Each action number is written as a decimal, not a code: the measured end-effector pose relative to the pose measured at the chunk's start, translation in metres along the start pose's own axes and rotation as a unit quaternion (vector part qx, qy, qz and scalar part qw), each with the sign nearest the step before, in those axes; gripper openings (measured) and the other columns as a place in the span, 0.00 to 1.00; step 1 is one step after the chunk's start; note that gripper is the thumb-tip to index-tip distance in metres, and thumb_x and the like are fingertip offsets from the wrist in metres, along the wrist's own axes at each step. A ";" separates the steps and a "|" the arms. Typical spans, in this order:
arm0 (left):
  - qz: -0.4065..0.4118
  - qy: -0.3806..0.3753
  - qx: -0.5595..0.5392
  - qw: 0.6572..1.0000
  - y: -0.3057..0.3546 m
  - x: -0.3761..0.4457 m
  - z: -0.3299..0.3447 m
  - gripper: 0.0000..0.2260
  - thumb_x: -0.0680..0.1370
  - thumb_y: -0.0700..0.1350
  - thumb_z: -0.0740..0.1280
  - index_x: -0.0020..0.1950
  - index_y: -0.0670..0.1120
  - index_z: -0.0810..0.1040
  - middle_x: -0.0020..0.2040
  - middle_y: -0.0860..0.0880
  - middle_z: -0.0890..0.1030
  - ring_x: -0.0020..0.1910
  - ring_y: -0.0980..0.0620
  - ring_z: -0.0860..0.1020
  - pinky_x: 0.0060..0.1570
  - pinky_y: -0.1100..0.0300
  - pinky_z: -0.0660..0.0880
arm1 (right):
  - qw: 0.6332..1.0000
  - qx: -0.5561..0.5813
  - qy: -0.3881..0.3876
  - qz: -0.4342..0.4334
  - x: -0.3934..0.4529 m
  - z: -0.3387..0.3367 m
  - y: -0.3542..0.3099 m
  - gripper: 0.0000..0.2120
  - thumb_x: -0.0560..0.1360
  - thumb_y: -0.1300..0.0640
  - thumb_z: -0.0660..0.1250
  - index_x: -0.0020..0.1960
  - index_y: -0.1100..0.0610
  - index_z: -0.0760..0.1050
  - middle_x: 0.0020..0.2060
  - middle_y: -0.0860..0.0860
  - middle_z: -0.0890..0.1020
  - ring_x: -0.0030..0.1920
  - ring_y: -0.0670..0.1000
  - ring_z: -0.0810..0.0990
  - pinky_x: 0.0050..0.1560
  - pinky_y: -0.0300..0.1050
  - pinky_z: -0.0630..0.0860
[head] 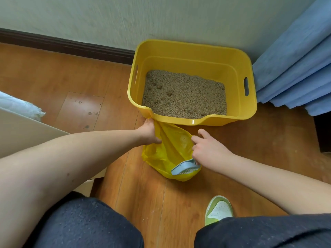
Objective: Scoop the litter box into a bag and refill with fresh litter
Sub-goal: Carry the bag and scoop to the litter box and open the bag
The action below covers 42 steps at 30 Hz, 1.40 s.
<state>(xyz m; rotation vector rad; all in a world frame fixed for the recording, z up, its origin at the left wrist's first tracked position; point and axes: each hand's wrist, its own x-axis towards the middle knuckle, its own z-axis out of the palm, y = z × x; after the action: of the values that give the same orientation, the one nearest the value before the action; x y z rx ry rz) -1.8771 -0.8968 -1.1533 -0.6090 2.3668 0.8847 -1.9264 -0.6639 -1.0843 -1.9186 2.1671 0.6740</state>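
A yellow litter box [193, 51] stands on the wooden floor against the wall, holding brown litter [184, 93] with several clumps. In front of it lies a yellow plastic bag [170, 145]. My left hand [148, 132] grips the bag's left edge just below the box's front lip. My right hand [207, 149] pinches the bag's right edge with thumb and forefinger. A light blue scoop [184, 167] lies on the bag under my right hand; I cannot tell whether the hand also holds it.
A blue curtain [295, 68] hangs right of the box. A beige furniture edge [26, 133] and a white crumpled bag [19, 106] sit at the left. My knees fill the bottom and my green shoe [218, 210] rests on the floor.
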 end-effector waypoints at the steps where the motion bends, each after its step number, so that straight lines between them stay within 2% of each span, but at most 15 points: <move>1: -0.002 0.002 -0.026 1.000 0.001 0.000 0.002 0.47 0.68 0.49 0.79 0.76 0.41 0.52 0.74 0.42 0.61 0.69 0.40 0.69 0.64 0.48 0.72 | 1.000 0.010 -0.019 -0.009 0.000 0.002 -0.001 0.08 0.63 0.54 0.76 0.29 0.50 0.78 0.26 0.45 0.77 0.39 0.51 0.75 0.59 0.54 0.59; 3: -0.015 0.003 -0.112 0.994 0.004 -0.001 0.006 0.41 0.69 0.46 0.78 0.72 0.43 0.56 0.68 0.46 0.63 0.61 0.42 0.73 0.49 0.47 0.81 | 0.994 0.039 -0.090 -0.052 0.000 0.006 -0.004 0.04 0.72 0.55 0.69 0.40 0.51 0.82 0.37 0.48 0.82 0.44 0.52 0.79 0.65 0.53 0.61; 5: -0.032 0.009 -0.160 0.987 0.007 -0.003 0.008 0.35 0.70 0.43 0.78 0.68 0.44 0.59 0.61 0.48 0.65 0.53 0.44 0.76 0.39 0.50 0.82 | 0.984 0.076 -0.151 -0.055 0.000 0.006 -0.005 0.08 0.77 0.54 0.64 0.48 0.54 0.81 0.45 0.52 0.82 0.47 0.57 0.81 0.52 0.49 0.73; 7: -0.051 0.014 -0.168 0.984 0.010 -0.003 0.010 0.31 0.70 0.40 0.76 0.64 0.46 0.60 0.56 0.47 0.69 0.47 0.45 0.79 0.41 0.45 0.82 | 0.982 0.095 -0.155 -0.042 0.001 0.006 -0.005 0.10 0.79 0.52 0.62 0.53 0.55 0.79 0.49 0.53 0.80 0.48 0.58 0.81 0.40 0.47 0.73; 9: -0.055 0.019 -0.147 0.988 0.010 -0.002 0.009 0.31 0.69 0.40 0.75 0.64 0.47 0.60 0.55 0.45 0.72 0.49 0.43 0.79 0.49 0.42 0.80 | 0.982 0.110 -0.151 -0.018 0.001 0.008 -0.002 0.11 0.80 0.51 0.60 0.55 0.55 0.77 0.51 0.53 0.79 0.49 0.59 0.81 0.41 0.48 0.73; 14: 0.018 0.011 0.092 0.996 -0.004 -0.004 -0.003 0.28 0.74 0.39 0.66 0.72 0.40 0.59 0.70 0.40 0.66 0.64 0.37 0.73 0.57 0.46 0.74 | 0.969 0.126 -0.178 0.117 0.003 0.009 0.015 0.10 0.81 0.53 0.60 0.56 0.56 0.76 0.52 0.55 0.81 0.52 0.60 0.81 0.40 0.47 0.69; 18: 0.080 0.024 0.289 0.954 -0.015 -0.009 -0.018 0.26 0.76 0.33 0.58 0.74 0.41 0.59 0.75 0.39 0.59 0.46 0.38 0.76 0.37 0.49 0.71 | 0.948 0.137 -0.161 0.239 0.004 0.013 0.023 0.09 0.81 0.59 0.59 0.56 0.57 0.75 0.52 0.55 0.81 0.52 0.59 0.81 0.39 0.46 0.68; 21: 0.100 0.021 0.359 0.928 -0.014 -0.013 -0.023 0.23 0.77 0.37 0.59 0.72 0.45 0.61 0.68 0.39 0.65 0.42 0.41 0.73 0.38 0.50 0.69 | 0.938 0.136 -0.145 0.283 0.006 0.018 0.024 0.08 0.80 0.60 0.59 0.55 0.56 0.77 0.51 0.54 0.82 0.51 0.58 0.81 0.38 0.45 0.67; 24: 0.217 0.040 0.513 0.829 -0.015 -0.016 -0.027 0.20 0.76 0.54 0.62 0.66 0.49 0.71 0.52 0.41 0.78 0.45 0.42 0.78 0.39 0.54 0.66 | 0.940 0.134 -0.122 0.290 0.005 0.020 0.024 0.08 0.79 0.59 0.59 0.53 0.55 0.77 0.49 0.52 0.82 0.50 0.57 0.82 0.37 0.45 0.67; 26: 0.301 0.066 0.592 0.745 -0.015 -0.019 -0.032 0.19 0.70 0.62 0.65 0.46 0.48 0.81 0.30 0.47 0.78 0.29 0.48 0.77 0.31 0.59 0.59 | 0.942 0.133 -0.107 0.288 0.006 0.021 0.024 0.09 0.80 0.57 0.59 0.52 0.54 0.78 0.49 0.52 0.83 0.49 0.56 0.82 0.37 0.44 0.67; 29: 0.410 0.103 0.588 0.690 -0.011 -0.018 -0.033 0.14 0.68 0.56 0.69 0.28 0.48 0.75 0.22 0.50 0.73 0.21 0.50 0.70 0.28 0.60 0.55 | 0.946 0.127 -0.099 0.282 0.006 0.018 0.025 0.10 0.80 0.55 0.58 0.50 0.54 0.79 0.47 0.51 0.83 0.48 0.56 0.82 0.37 0.43 0.66; 33: 0.429 0.061 0.514 0.740 0.002 -0.027 0.000 0.18 0.79 0.57 0.58 0.50 0.46 0.81 0.43 0.47 0.80 0.41 0.46 0.78 0.39 0.56 0.71 | 0.956 0.106 -0.076 0.261 0.006 0.014 0.020 0.11 0.79 0.55 0.59 0.52 0.54 0.80 0.49 0.52 0.82 0.51 0.55 0.80 0.39 0.44 0.67; 36: 0.289 -0.097 0.471 0.828 0.002 -0.036 0.026 0.29 0.81 0.59 0.56 0.76 0.43 0.60 0.68 0.41 0.71 0.64 0.41 0.72 0.61 0.50 0.69 | 0.962 0.082 -0.050 0.257 0.006 0.013 0.016 0.11 0.78 0.57 0.59 0.54 0.57 0.79 0.53 0.55 0.77 0.56 0.57 0.75 0.48 0.48 0.72; 39: 0.272 -0.132 0.459 0.835 0.005 -0.039 0.035 0.31 0.81 0.43 0.60 0.80 0.45 0.48 0.71 0.42 0.68 0.64 0.40 0.72 0.57 0.49 0.70 | 0.964 0.094 -0.078 0.236 0.008 0.010 0.015 0.12 0.78 0.63 0.57 0.55 0.58 0.77 0.52 0.55 0.79 0.54 0.58 0.77 0.48 0.49 0.71; 42: 0.305 -0.116 0.483 0.813 0.005 -0.037 0.032 0.26 0.80 0.36 0.58 0.77 0.44 0.58 0.65 0.42 0.75 0.60 0.40 0.75 0.53 0.50 0.71 | 0.958 0.110 -0.097 0.247 0.010 0.010 0.019 0.12 0.77 0.66 0.58 0.53 0.57 0.78 0.50 0.54 0.82 0.51 0.57 0.80 0.40 0.47 0.69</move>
<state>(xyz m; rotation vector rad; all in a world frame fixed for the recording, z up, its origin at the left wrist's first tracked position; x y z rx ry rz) -1.8418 -0.8629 -1.1482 0.6587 2.3795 -0.1279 -1.9482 -0.6670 -1.0932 -1.1543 2.4818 0.6261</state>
